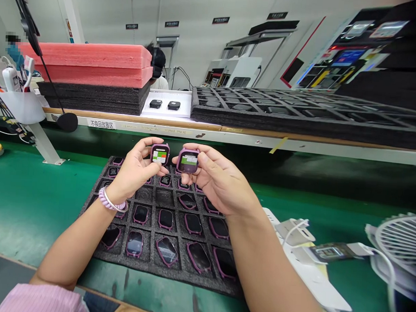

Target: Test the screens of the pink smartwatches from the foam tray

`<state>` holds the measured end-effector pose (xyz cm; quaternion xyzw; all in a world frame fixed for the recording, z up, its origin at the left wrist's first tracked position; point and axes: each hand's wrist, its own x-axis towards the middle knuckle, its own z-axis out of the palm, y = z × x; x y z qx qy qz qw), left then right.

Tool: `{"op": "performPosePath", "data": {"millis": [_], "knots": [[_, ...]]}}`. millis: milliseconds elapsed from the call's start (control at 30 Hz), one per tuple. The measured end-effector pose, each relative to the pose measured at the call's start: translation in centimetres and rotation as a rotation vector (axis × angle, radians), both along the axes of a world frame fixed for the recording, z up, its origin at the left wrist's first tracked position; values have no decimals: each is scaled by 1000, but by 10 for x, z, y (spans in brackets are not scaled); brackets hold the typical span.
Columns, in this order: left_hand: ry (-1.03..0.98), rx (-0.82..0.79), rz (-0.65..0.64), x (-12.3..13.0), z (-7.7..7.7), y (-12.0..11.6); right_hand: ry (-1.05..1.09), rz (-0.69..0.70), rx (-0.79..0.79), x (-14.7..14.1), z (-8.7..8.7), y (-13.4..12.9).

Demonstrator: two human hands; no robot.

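My left hand [139,162] grips a purple-framed smartwatch [160,154] by its edges; its lit screen shows white, green and a bit of red. Beside it, my right hand [216,174] holds a second purple smartwatch [188,161], whose darker screen has a green and white band. The two watches are apart, both held upright above a black foam tray [164,197]. Rows of purple-framed watches lie in the tray's compartments, and some compartments in the middle hold none. My hands hide part of the tray's back rows.
Pink foam blocks [92,56] and a large black divided tray [298,122] stand on the shelf, with two dark devices [164,105] between. A power strip [321,283] and white fan [401,244] are right. A person's dark cap [158,62] shows behind the shelf.
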<state>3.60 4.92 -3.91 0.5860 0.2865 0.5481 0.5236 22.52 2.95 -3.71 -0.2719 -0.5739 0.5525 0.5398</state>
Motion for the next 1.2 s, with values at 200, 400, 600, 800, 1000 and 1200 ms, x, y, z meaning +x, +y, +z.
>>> {"op": "performPosePath", "data": {"millis": [200, 400, 600, 800, 1000, 1200], "knots": [[-6, -48, 5, -2, 1, -1, 49, 25, -6, 0, 0, 0], [2, -53, 10, -2, 3, -1, 66, 30, -9, 0, -1, 1], [30, -16, 23, -1, 2, -1, 87, 45, -17, 0, -2, 1], [25, -19, 17, -1, 3, -2, 88, 51, -7, 1, -2, 1], [-4, -54, 1, -1, 4, -3, 88, 47, -6, 1, -2, 1], [25, -40, 23, -1, 4, -2, 76, 44, -3, 1, -1, 1]]}}
